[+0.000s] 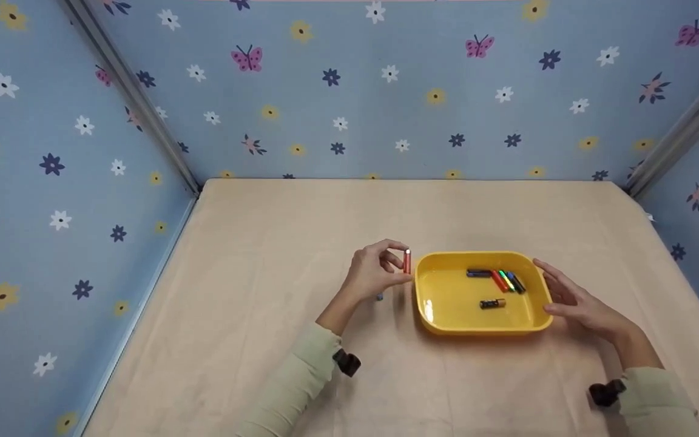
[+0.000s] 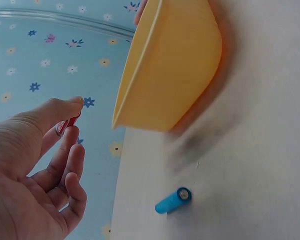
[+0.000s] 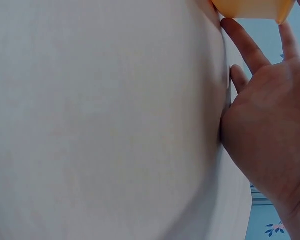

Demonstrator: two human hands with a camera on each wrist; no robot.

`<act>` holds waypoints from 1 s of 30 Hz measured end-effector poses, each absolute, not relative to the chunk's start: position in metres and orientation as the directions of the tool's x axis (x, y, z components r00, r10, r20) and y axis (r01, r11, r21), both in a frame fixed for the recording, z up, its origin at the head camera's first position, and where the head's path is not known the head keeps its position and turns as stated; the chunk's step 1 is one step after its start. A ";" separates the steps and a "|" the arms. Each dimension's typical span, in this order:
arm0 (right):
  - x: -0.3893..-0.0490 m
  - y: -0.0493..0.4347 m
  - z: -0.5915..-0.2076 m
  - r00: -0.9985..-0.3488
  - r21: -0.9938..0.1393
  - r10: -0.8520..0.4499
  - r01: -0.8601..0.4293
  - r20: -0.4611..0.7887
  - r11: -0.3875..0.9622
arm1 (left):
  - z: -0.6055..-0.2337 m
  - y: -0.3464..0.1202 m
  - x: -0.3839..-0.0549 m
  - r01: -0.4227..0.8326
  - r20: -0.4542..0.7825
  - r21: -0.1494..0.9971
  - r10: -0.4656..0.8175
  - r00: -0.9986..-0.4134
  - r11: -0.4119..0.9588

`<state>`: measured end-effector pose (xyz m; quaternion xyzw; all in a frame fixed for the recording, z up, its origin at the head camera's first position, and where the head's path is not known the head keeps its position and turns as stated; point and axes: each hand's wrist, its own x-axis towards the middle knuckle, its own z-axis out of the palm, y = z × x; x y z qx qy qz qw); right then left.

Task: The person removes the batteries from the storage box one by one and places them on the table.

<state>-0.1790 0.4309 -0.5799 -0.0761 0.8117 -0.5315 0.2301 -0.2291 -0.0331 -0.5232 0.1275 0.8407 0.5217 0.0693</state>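
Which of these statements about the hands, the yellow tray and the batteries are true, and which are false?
1. The left hand pinches a red cylindrical battery. True.
2. The yellow plastic tray holds nothing. False: several batteries lie in it.
3. The right hand grips a battery. False: its straight fingers touch the tray's side.
4. A blue cylindrical battery lies on the beige table outside the tray. True.

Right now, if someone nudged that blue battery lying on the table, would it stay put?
Probably not. The blue battery is a smooth cylinder lying on its side on the table, so a sideways nudge would likely roll it. It looks rigid. The cloth-like surface may slow it.
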 end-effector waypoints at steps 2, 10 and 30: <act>-0.179 0.430 -0.580 -0.883 -0.896 -0.369 0.116 -0.291 0.428 | -0.525 -0.040 -0.229 0.139 0.016 0.896 0.282 -0.959 0.423; -0.180 0.433 -0.579 -0.883 -0.869 -0.365 0.089 -0.295 0.487 | -0.530 -0.064 -0.229 0.120 0.006 0.909 0.275 -0.961 0.399; -0.180 0.432 -0.580 -0.882 -0.900 -0.372 0.119 -0.290 0.419 | -0.560 -0.097 -0.225 0.086 -0.024 0.911 0.259 -0.965 0.404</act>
